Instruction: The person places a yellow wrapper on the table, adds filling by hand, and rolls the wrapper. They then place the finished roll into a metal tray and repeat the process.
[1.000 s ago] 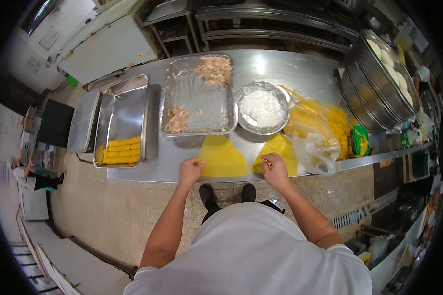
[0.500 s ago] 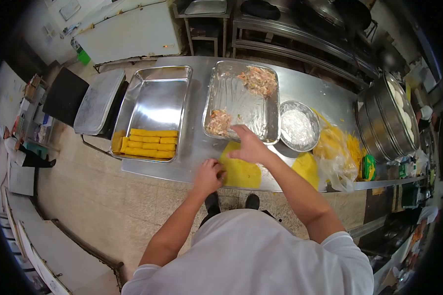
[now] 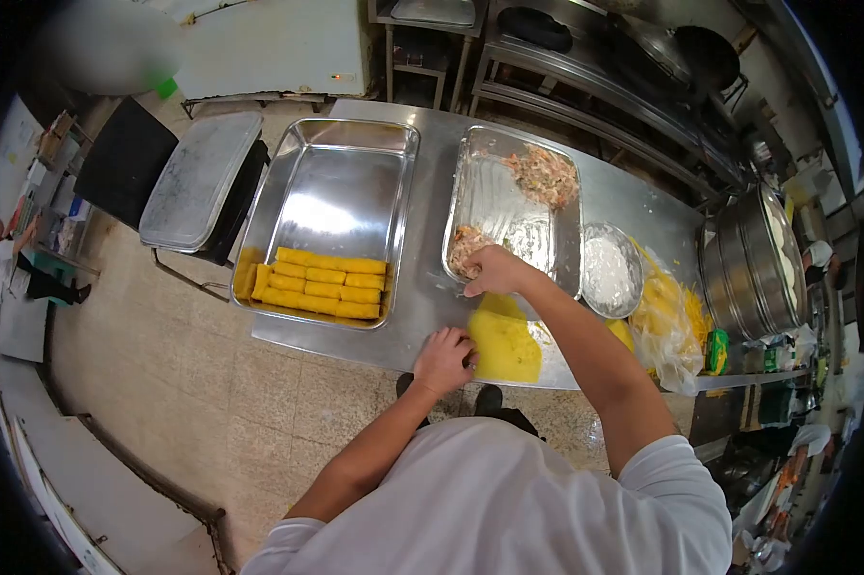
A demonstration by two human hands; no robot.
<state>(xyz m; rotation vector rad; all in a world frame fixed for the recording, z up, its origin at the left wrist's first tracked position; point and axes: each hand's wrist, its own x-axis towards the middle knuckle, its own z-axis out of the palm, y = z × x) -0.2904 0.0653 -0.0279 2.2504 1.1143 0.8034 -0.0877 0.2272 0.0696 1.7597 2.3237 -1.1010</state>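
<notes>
My right hand [image 3: 501,272] is at the near left corner of a metal tray, its fingers curled against a small heap of minced meat filling [image 3: 464,247]. The hand hides part of that heap. A larger mound of filling [image 3: 545,178] sits at the tray's [image 3: 579,230] far end. Below, a thin yellow wrapper sheet [image 3: 508,347] lies flat at the table's front edge. My left hand [image 3: 444,360] is closed at the sheet's left edge, fingertips bent onto it. To the left, several yellow rolls [image 3: 328,286] lie in rows in a second metal tray [image 3: 403,182].
A bowl of white paste or powder [image 3: 608,273] stands right of the filling tray. Beyond it are a plastic bag with yellow strips [image 3: 664,321], a green packet [image 3: 716,352] and stacked steamers [image 3: 753,251]. A lidded container [image 3: 202,182] stands left of the table.
My right hand has moved from above the yellow sheet to the small heap of filling. My left hand stays by the sheet's left edge. The whole view has shifted.
</notes>
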